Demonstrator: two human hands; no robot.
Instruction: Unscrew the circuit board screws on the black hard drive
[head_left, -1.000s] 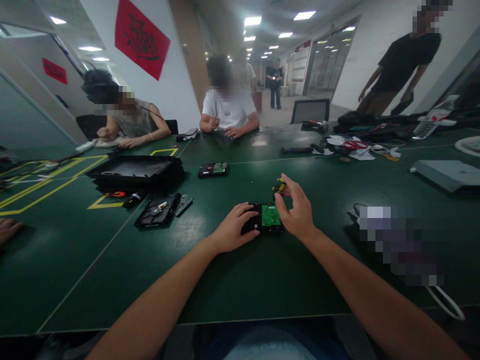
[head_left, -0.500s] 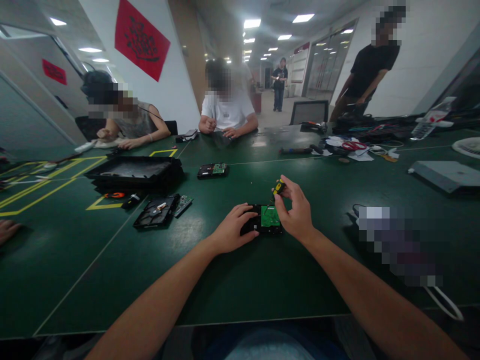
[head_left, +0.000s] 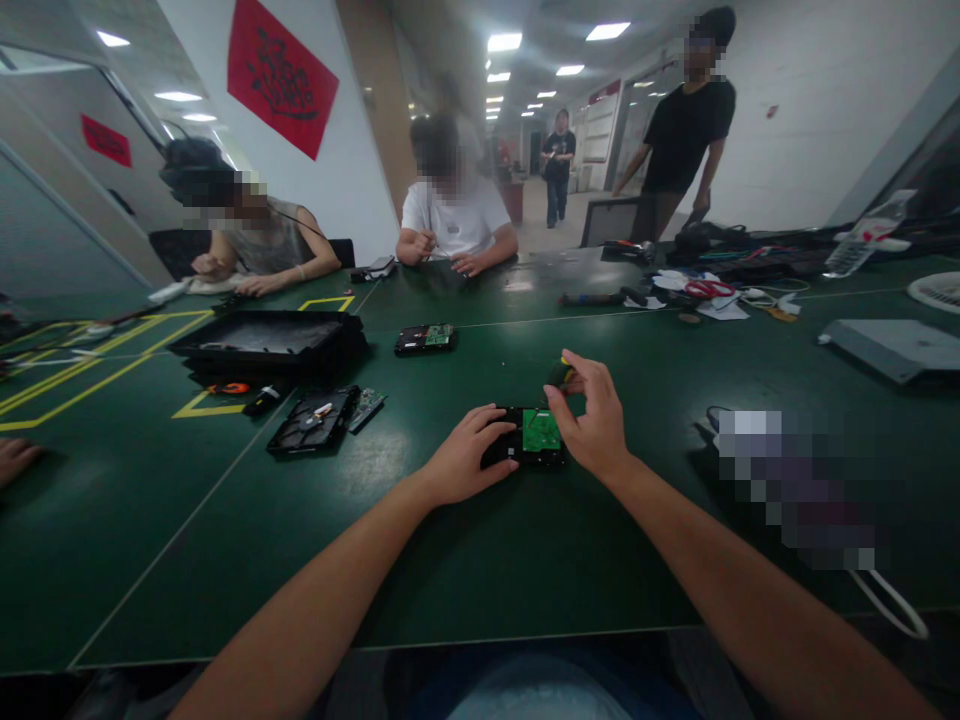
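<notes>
A black hard drive with a green circuit board (head_left: pixel 541 431) lies flat on the green table (head_left: pixel 450 570). My left hand (head_left: pixel 472 455) grips its left end, thumb along the near edge and fingers over the top. Above the board's right part, my right hand (head_left: pixel 592 410) pinches the yellow and black handle of a small screwdriver (head_left: pixel 558 372) between thumb and fingers. The screwdriver's shaft points down at the board; whether its tip touches a screw is too small to tell.
Left of my hands lie an opened black case (head_left: pixel 311 422), a loose circuit board (head_left: pixel 367 410) and a black tray (head_left: pixel 277 338). Another drive (head_left: pixel 425 339) sits farther back. A grey box (head_left: pixel 892 350) is at right. Several people are beyond the table.
The screwdriver handle has turned between my right fingers, showing less yellow. My left hand and the drive stay in place. The standing person at the back right has moved left.
</notes>
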